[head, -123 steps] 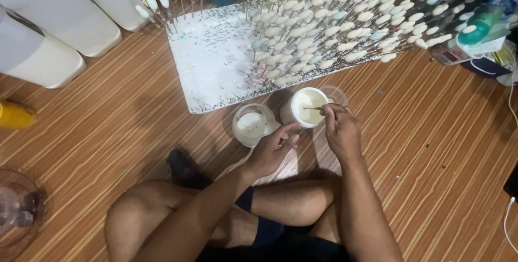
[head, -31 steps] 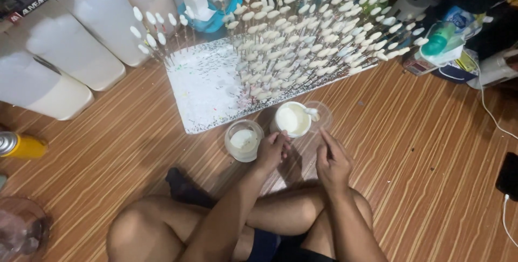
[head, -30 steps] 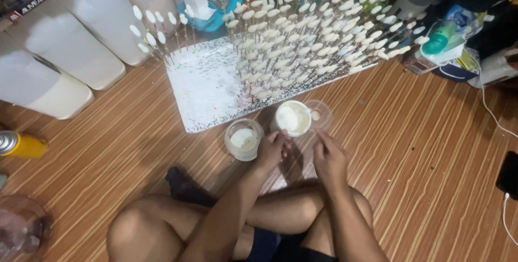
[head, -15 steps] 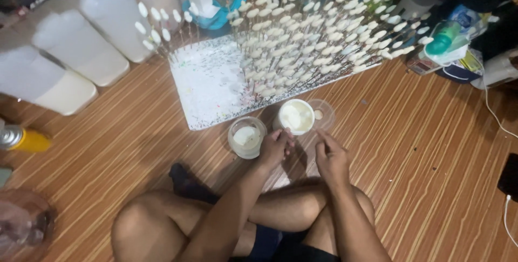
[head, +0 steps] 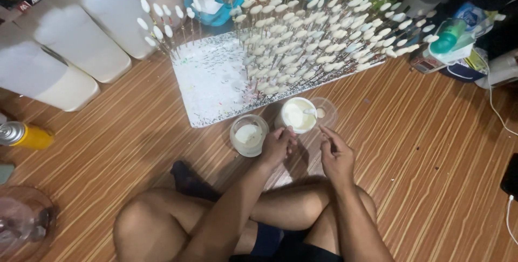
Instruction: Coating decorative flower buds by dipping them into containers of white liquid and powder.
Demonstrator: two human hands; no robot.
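I see my left hand point(head: 278, 146) has settled gripping the cream cup point(head: 298, 115); my right hand point(head: 335, 154) now pinches a thin stick point(head: 314, 115) (tip dipped), so coating goes on.

The scene is seen from a single head-worn camera looking steeply down and forward past the crossed legs point(head: 216, 213), at close seated range, with the wooden floor point(head: 421, 148) and the speckled board of sticks point(head: 216, 78) framed ahead
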